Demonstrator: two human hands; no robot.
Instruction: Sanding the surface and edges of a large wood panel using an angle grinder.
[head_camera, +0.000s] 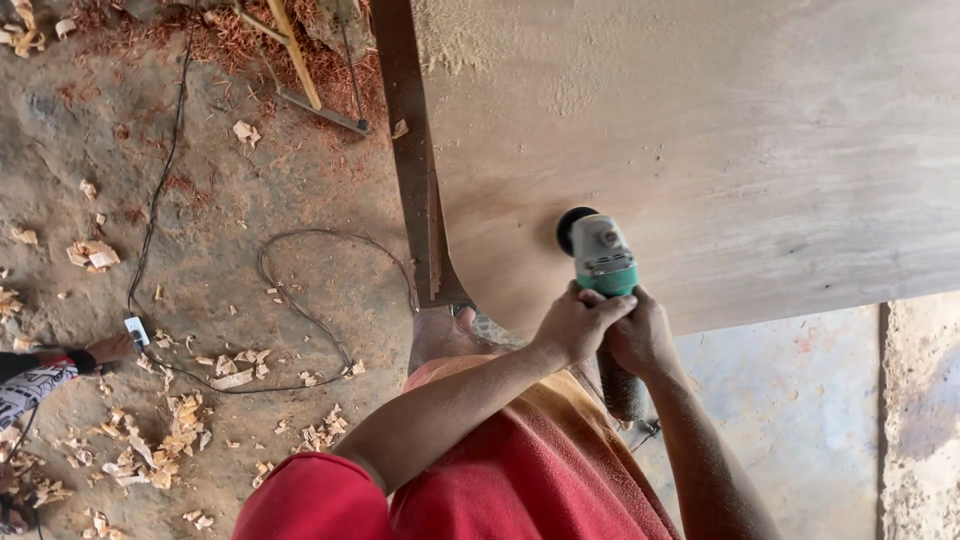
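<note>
1. Both hands closed around an angle grinder: left hand wrapped over the green collar from the left, fingers curled fully shut on it; right hand clamped on the dark handle just beside, the two hands touching.
2. Grinder pointed away toward the far side, grey head and black disc resting against a large pale wooden panel, near the panel's left edge.
3. Dark handle end of the grinder extended back toward the near side, below the right wrist.
4. Panel filled the upper right of the view, dusted with fine sawdust, thickest at its far left corner.
5. Dark brown board edge ran along the panel's left side, from the far edge down to a bare foot.
6. Red and orange clothing covered the near centre, under the left forearm.
7. Thin black cable looped across the dirt floor to the left, well apart from the hands.
8. Pale wood shavings scattered over the near left floor; reddish shavings heaped at the far left.
9. Another person's hand, at the left edge, touched a small white plug-like object on the cable.
</note>
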